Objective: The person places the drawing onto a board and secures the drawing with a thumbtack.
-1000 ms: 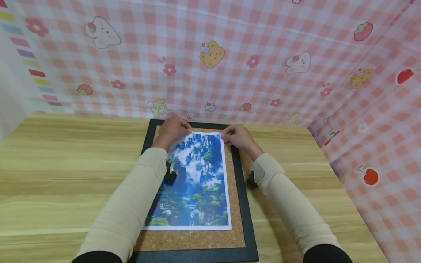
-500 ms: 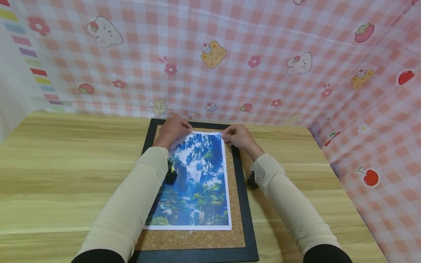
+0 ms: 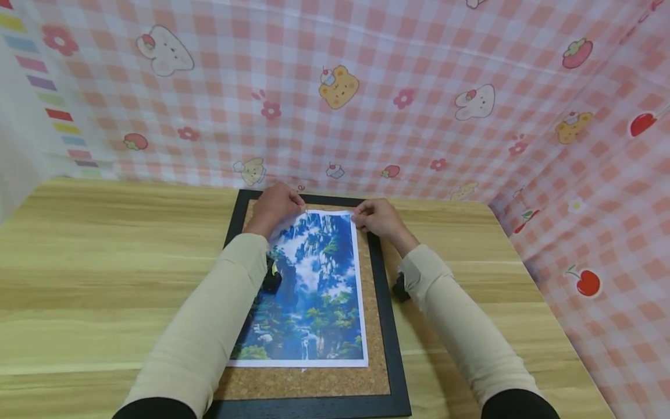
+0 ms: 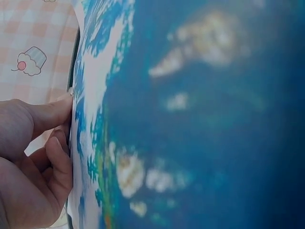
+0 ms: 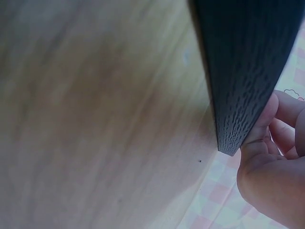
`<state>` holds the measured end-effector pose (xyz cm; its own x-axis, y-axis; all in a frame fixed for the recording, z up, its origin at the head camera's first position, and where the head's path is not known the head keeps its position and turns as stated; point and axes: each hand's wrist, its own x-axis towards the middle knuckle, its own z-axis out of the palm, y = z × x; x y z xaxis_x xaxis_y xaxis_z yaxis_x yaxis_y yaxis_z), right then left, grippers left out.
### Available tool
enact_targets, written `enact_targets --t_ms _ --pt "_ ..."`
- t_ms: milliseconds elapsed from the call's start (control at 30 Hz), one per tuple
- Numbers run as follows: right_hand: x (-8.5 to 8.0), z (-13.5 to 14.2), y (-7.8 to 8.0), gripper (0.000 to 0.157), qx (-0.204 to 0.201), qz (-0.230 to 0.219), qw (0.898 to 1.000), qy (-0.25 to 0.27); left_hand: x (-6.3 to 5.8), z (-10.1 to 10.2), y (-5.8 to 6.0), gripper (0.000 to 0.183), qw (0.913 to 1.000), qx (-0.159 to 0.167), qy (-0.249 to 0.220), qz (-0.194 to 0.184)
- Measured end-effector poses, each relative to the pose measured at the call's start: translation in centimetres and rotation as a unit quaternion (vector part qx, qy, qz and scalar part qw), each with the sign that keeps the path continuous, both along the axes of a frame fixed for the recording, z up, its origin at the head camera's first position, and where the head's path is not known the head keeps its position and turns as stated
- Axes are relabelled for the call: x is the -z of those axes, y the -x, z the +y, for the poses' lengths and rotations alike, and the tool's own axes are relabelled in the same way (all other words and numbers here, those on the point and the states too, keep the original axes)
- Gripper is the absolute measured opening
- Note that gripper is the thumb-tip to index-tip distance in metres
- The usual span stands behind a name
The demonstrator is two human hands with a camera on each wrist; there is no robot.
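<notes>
A printed landscape picture (image 3: 314,285) with a white border lies on a cork board (image 3: 309,383) in a black frame (image 3: 396,349). My left hand (image 3: 277,206) is at the picture's top edge, its fingertips pinching a small pale pin (image 4: 71,90) there. At the top right corner of the sheet, my right hand (image 3: 382,218) pinches the paper between thumb and fingers. The left forearm covers the picture's left side, and the top left corner is hidden behind the left hand. In the right wrist view, the black frame blocks the right fingertips.
The framed board stands on a wood-grain table (image 3: 115,279), its far end close to a pink checked cloth (image 3: 293,134). Another checked cloth wall (image 3: 602,233) borders the table on the right. Black wrist cameras sit under both cuffs.
The hands, the picture and the board stay practically in place. Only the head view shifts very slightly, and the pin at the left fingertips shows less now.
</notes>
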<state>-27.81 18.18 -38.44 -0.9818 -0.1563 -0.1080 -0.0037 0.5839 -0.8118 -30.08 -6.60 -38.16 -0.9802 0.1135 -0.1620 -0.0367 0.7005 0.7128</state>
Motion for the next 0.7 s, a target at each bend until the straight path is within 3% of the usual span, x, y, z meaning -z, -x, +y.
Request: enact_targets --t_ms 700 --pt "0.24 0.09 0.15 0.015 -0.006 0.002 1.000 0.000 -0.07 0.10 -0.05 0.012 0.9997 -0.003 0.017 0.018"
